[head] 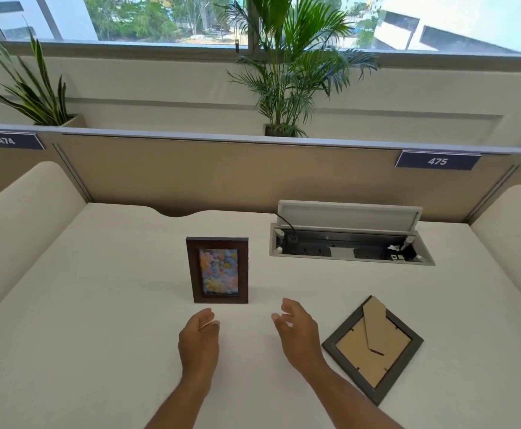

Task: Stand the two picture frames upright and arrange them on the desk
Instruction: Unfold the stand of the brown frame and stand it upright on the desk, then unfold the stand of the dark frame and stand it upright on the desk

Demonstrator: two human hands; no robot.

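Observation:
A dark brown picture frame (218,270) with a pastel picture stands upright near the middle of the white desk (98,305), facing me. A grey picture frame (373,348) lies face down to the right, turned like a diamond, its cardboard back and stand showing. My left hand (199,339) hovers just in front of the brown frame, fingers loosely curled, holding nothing. My right hand (298,331) is between the two frames, fingers apart and empty, a short way left of the grey frame.
An open cable box (350,243) with sockets and a raised lid is set into the desk at the back right. A tan partition (222,171) with number tags closes the back edge. Padded side dividers flank the desk. Plants stand behind the partition.

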